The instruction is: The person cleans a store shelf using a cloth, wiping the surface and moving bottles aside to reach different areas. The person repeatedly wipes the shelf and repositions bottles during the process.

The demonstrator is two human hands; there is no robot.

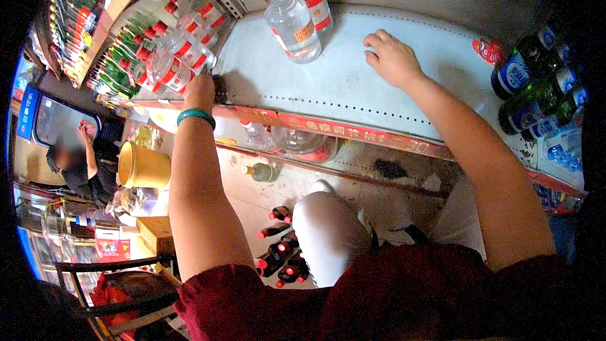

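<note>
Over the pale blue, perforated shelf my right hand (392, 58) is held loosely open with the fingers a little bent and nothing in them. To its left, two clear bottles with red caps and red-and-white labels stand together, the nearer clear bottle (292, 28) in front of the other. At the shelf's left end my left hand (201, 92), wearing a green bangle (196, 115) at the wrist, touches or nearly touches a group of similar clear bottles (180, 57). Its fingers are hidden, so its grip does not show.
Green bottles (533, 85) stand at the shelf's right end. A red strip (353, 131) runs along the front edge. Below, a large clear jar (305, 144) sits on the lower shelf, and dark red-capped bottles (278, 254) are on the floor. A yellow bucket (144, 165) and a person (79, 167) are at left.
</note>
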